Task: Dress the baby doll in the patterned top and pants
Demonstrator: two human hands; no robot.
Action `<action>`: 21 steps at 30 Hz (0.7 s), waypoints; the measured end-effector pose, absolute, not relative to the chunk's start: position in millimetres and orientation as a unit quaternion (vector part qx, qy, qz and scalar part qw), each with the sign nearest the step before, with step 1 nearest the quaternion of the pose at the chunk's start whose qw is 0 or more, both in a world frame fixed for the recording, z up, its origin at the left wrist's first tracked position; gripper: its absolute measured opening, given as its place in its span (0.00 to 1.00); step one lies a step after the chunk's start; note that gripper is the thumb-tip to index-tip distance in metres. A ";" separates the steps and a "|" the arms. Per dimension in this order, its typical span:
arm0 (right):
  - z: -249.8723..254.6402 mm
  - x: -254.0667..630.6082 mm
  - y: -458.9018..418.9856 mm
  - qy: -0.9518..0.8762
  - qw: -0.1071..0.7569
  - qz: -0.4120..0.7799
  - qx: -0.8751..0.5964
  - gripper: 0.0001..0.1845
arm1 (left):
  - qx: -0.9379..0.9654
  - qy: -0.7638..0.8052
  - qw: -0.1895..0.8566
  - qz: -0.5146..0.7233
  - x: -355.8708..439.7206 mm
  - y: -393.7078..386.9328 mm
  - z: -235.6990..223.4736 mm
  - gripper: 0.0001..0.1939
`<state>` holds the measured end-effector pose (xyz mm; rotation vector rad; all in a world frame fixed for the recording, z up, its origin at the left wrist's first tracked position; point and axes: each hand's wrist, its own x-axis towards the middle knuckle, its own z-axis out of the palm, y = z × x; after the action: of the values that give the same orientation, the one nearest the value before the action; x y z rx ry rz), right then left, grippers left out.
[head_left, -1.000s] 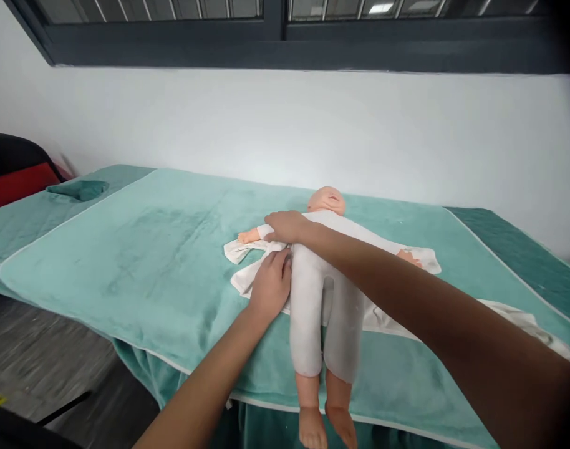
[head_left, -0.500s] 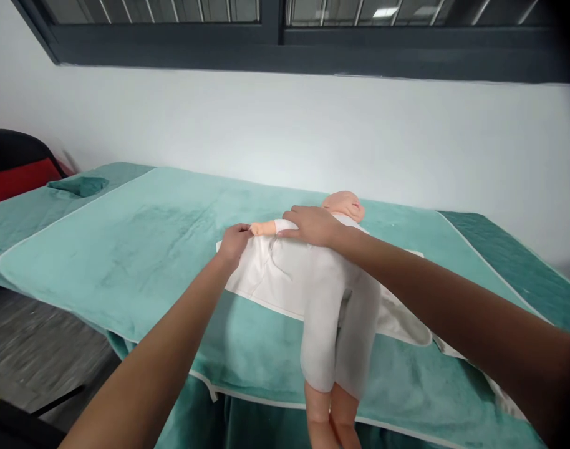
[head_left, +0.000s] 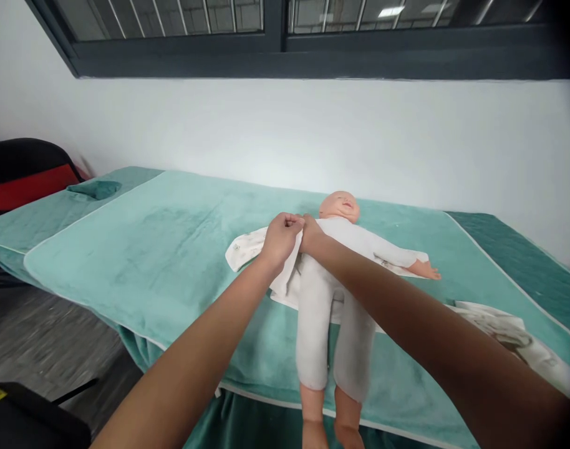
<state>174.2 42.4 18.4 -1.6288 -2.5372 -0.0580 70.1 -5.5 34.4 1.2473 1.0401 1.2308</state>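
Note:
A baby doll (head_left: 343, 237) in a white suit lies on its back, head toward the wall, legs over the near table edge. Spread beneath and beside it is a white baby shirt (head_left: 285, 284), whose printed sleeve (head_left: 245, 248) lies out to the left. At the doll's left-hand side in view, my left hand (head_left: 285, 236) pinches the shirt's edge. My right hand (head_left: 312, 234) is closed on the shirt right beside it, its fingertips partly hidden. The doll's arm near my hands is covered; its other arm (head_left: 423, 268) stretches out to the right.
A green plush cover (head_left: 149, 249) lies over the table. Folded white cloth (head_left: 495, 327) rests at the right, partly behind my right forearm. A black and red chair (head_left: 32, 171) stands at the far left, and a black object with a yellow label (head_left: 30, 411) at lower left.
The doll has rolled from its side onto its back, and its right-hand arm now shows. My left hand has left the doll's hand and moved right, beside my right hand, onto the shirt.

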 end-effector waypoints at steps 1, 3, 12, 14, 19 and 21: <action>20.8 178.6 38.9 -0.837 0.073 -0.019 -0.542 0.10 | 0.521 0.435 0.527 0.511 71.4 -7.1 33.3 0.05; 26.5 194.4 26.5 -0.826 0.102 -0.026 -0.554 0.13 | 0.517 0.448 0.537 0.493 66.0 -9.0 28.9 0.08; -19.9 303.3 -65.8 -0.481 0.414 0.021 -0.773 0.18 | 0.450 0.471 0.652 0.388 51.9 1.3 9.9 0.17; -34.5 309.2 -76.3 -0.472 0.424 0.038 -0.772 0.19 | 0.458 0.478 0.639 0.392 63.1 6.6 13.0 0.14; -39.3 304.5 -79.0 -0.445 0.494 0.064 -0.744 0.18 | 0.471 0.487 0.612 0.408 86.1 17.0 28.7 0.06; -34.7 302.7 -76.1 -0.425 0.505 0.133 -0.740 0.19 | 0.484 0.488 0.596 0.415 87.6 19.4 34.5 0.05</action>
<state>302.7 -76.1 -34.7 -1.7846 -1.0248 0.3204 87.6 19.4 34.5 1.1249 1.1326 0.9629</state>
